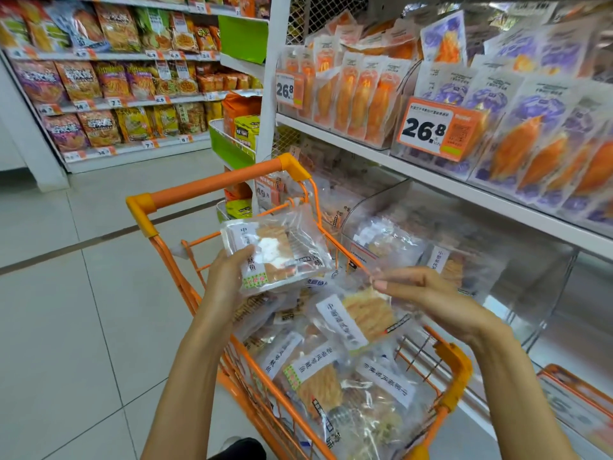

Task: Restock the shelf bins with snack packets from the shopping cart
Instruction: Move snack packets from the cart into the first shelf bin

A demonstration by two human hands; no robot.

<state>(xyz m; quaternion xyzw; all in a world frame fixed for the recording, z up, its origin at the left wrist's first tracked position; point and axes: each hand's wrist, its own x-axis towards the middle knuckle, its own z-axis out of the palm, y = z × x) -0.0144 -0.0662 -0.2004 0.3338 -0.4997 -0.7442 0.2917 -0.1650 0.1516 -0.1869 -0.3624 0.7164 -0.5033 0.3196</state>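
My left hand grips a stack of clear snack packets with orange strips inside, held above the orange shopping cart. My right hand pinches the top corner of another clear packet that hangs just above the pile. Several more clear packets with white labels fill the cart basket. To the right, on the lower shelf, a clear plastic bin holds a few of the same packets.
The upper shelf on the right carries orange and purple packets behind 26.8 price tags. Far shelves of chip bags stand at the back left. Grey tiled floor lies to the left of the cart.
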